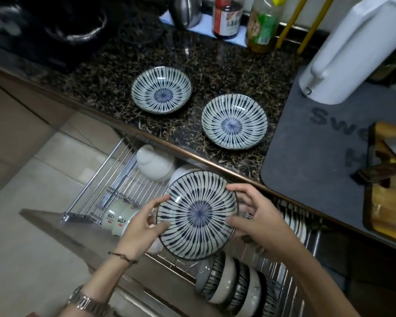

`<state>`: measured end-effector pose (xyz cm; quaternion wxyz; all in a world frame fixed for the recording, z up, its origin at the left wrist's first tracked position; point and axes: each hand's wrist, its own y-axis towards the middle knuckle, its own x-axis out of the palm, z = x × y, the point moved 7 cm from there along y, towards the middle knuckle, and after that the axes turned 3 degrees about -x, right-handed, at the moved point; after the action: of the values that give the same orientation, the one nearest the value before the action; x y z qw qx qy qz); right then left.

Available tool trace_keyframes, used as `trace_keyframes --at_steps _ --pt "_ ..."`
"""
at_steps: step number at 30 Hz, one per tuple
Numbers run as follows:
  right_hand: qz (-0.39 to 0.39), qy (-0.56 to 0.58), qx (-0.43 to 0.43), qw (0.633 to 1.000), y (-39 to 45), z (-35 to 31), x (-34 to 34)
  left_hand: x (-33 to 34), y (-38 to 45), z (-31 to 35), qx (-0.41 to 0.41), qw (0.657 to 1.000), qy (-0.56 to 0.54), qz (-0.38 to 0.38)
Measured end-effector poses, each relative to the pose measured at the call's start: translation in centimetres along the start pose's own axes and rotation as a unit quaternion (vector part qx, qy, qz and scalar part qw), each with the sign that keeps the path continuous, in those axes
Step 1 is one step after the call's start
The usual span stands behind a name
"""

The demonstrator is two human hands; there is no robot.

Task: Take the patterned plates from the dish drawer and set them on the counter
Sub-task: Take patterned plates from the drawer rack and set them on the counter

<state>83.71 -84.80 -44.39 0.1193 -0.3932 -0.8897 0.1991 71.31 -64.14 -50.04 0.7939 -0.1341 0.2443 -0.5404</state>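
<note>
I hold a blue-and-white striped patterned plate (198, 215) face up above the open wire dish drawer (114, 170). My left hand (142, 223) grips its left rim and my right hand (254, 216) grips its right rim. Two matching patterned plates lie on the dark marble counter (105, 88): one at the back left (161, 89) and one to its right (234, 121), apart from each other. Several striped bowls (233, 282) stand on edge in the drawer below the held plate.
White bowls (153, 163) and cups with red marks (119, 219) sit in the drawer. On the counter's right lie a grey mat (311, 145), a white kettle (352, 53) and a wooden board (389, 186). Bottles (228, 17) and a black pan (55, 21) stand at the back.
</note>
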Motion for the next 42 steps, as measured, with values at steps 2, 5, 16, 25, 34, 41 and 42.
trace_keyframes --at_steps 2,5,16,25,34,41,42 --pt "0.012 -0.041 -0.027 0.999 0.5 -2.3 0.2 -1.9 0.2 2.5 0.015 1.000 0.000 0.002" --pt "0.027 -0.054 -0.058 0.996 1.7 -5.6 0.8 -4.6 1.1 6.6 0.046 0.999 0.007 0.007" --pt "0.059 -0.018 -0.108 0.992 8.3 -13.0 8.3 -16.9 6.9 13.1 0.114 0.992 0.042 -0.030" --pt "0.149 0.027 -0.115 0.982 13.9 -16.1 17.0 -27.5 12.9 16.2 0.147 0.982 0.090 -0.075" --pt "0.131 0.012 -0.129 0.983 17.0 -17.5 19.0 -30.8 13.8 16.7 0.161 0.982 0.091 -0.042" --pt "0.149 -0.016 -0.126 0.981 21.9 -18.5 21.2 -34.2 17.5 17.0 0.143 0.983 0.113 -0.020" --pt "0.156 -0.023 -0.124 0.980 22.8 -18.6 21.6 -34.9 18.4 17.2 0.141 0.982 0.121 -0.016"
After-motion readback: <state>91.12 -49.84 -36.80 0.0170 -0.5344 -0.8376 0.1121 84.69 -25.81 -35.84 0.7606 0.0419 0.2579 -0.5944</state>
